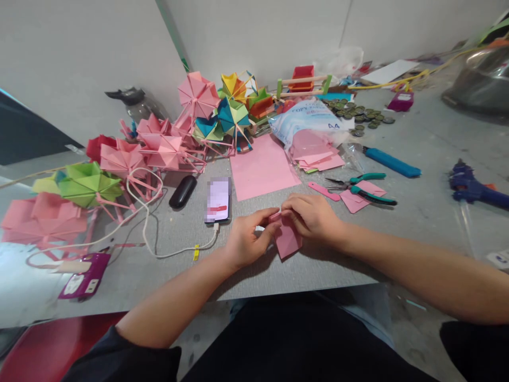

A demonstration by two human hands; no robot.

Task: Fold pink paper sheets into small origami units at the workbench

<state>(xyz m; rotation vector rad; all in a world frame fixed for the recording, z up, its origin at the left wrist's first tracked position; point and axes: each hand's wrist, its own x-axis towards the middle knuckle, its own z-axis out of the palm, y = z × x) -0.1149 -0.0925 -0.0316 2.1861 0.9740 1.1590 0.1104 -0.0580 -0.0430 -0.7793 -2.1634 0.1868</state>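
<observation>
Between my two hands is a small piece of pink paper, its upper edge folded over. My left hand pinches the top left corner between thumb and fingers. On the other side my right hand grips the top right part, its fingers curled over the edge. The paper's lower end points toward me, just above the table. A large pink sheet lies flat beyond my hands. Right of it are pliers with teal and black handles, resting over small pink paper pieces, and a pink-handled tool.
Folded paper umbrellas crowd the left and back. A phone with a white cable and a black case lie to the left. A blue cutter, a glue gun and a copy-paper bag are to the right and back.
</observation>
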